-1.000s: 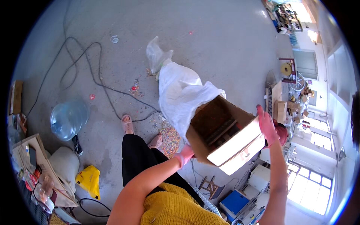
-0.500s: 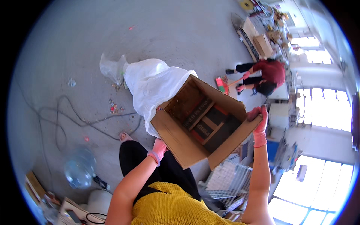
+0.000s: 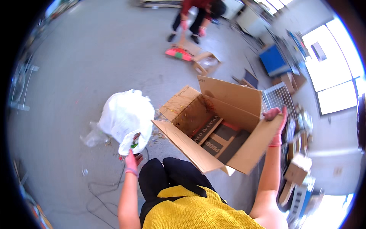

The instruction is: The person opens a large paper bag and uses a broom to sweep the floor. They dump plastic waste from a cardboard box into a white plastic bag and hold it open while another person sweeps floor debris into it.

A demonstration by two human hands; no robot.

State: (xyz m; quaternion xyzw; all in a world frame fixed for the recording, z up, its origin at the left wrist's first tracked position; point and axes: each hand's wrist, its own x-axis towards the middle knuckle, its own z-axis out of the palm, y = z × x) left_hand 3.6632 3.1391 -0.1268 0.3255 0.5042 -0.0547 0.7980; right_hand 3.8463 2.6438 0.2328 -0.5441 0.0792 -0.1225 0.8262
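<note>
My right hand [image 3: 275,118], in a pink glove, grips a flap of an open cardboard box [image 3: 248,150]. The box is tilted with its mouth toward me; dark printed panels show at its bottom, and small bits cling to an inner wall. My left hand [image 3: 131,162], also gloved in pink, is closed on the rim of a white plastic sack [image 3: 126,110]. The sack bulges on the floor to the left, apart from the box. Something green and dark shows in its mouth. Scattered debris lies between sack and box.
Ahead, another person in a dark red top [image 3: 196,9] bends over a red and green broom head [image 3: 179,54] beside a small open carton [image 3: 206,63]. A black cable [image 3: 95,198] trails on the floor at left. A wire rack [image 3: 278,97] and boxes [image 3: 298,168] stand at right.
The box has come out of the sack's mouth and moved right. My left hand has moved left with the sack rim. My view has turned, so the other person appears farther left and higher.
</note>
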